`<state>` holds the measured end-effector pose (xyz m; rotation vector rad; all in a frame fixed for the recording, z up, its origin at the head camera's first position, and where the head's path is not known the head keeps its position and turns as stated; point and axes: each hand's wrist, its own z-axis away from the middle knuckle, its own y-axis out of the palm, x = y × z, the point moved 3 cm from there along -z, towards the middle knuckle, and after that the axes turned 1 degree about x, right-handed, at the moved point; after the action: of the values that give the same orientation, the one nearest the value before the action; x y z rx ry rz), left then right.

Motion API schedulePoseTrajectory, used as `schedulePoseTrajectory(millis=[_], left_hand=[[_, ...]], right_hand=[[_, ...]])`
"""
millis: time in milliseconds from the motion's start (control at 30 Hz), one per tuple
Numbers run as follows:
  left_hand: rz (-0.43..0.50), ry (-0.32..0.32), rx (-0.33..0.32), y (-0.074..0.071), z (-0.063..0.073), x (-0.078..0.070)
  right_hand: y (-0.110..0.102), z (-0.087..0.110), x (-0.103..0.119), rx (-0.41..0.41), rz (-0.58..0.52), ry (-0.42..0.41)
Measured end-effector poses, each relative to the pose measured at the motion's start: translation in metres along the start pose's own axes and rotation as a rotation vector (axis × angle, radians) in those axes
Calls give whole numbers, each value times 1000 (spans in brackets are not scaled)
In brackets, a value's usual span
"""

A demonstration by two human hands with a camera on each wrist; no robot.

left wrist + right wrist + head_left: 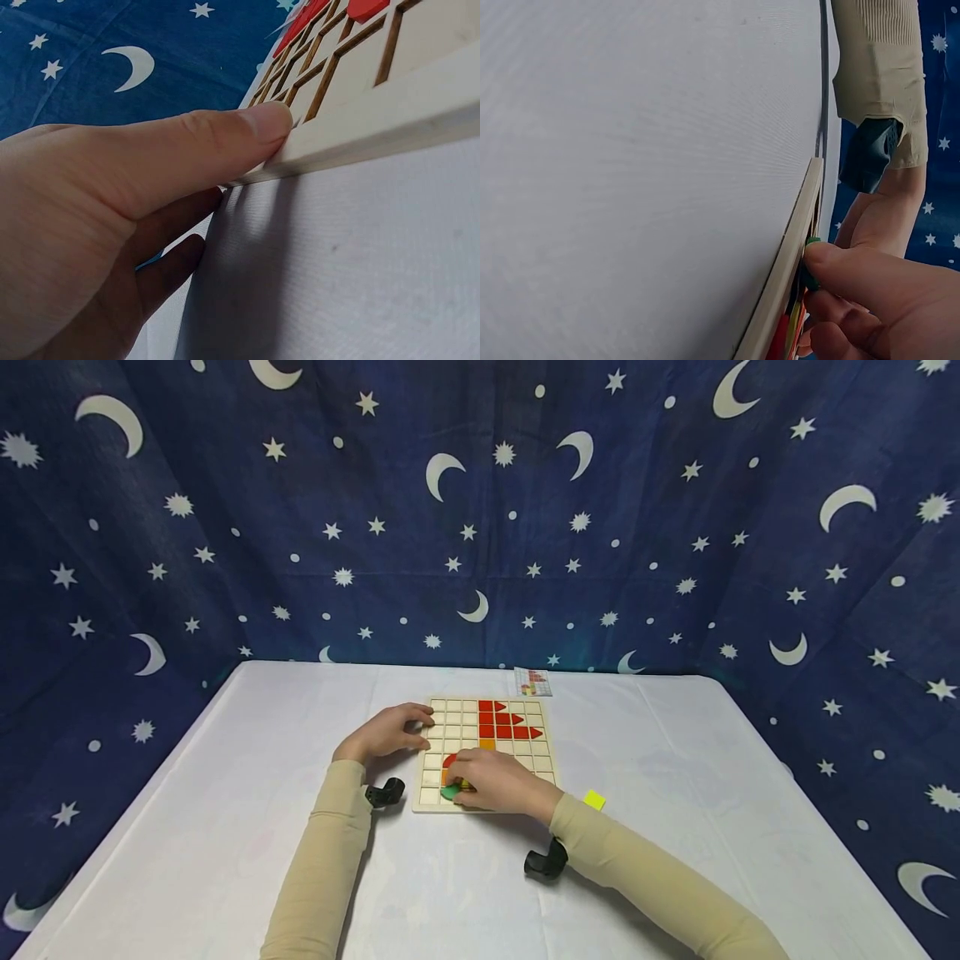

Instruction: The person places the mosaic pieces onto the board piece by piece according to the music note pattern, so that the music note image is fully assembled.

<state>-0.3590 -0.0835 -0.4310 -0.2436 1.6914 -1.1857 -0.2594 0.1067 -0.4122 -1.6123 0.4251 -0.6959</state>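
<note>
A square wooden grid board [450,731] lies on the table, with red pieces [504,732] in rows at its upper right and an orange square [487,744] below them. My left hand [386,732] rests at the board's left side; in the left wrist view its straight thumb [266,124] lies on the wooden rim, other fingers beside the edge. Over the lower left cells, my right hand [501,781] pinches a green piece [450,792] close to the board. A red curved piece [450,761] sits just above it; yellow and orange pieces are partly hidden under the fingers.
A small picture card [533,682] with a colored pattern lies behind the board near the table's far edge. To the right of the board is a yellow square [594,800], partly beside the right sleeve. A dark star-and-moon cloth [495,552] hangs around the table.
</note>
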Motion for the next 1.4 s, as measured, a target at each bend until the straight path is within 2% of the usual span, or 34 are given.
schedulePoseTrajectory(millis=[567,1033,1400], left_hand=[[11,2,-2,0,-2,3],[8,-16,3,1,-1,2],[-12,23,-6,1,-1,2]], right_hand=[[-2,-1,1,5,-2,5],[-2,-1,2,23,-49,24],[-3,-1,2,59,-46,13]])
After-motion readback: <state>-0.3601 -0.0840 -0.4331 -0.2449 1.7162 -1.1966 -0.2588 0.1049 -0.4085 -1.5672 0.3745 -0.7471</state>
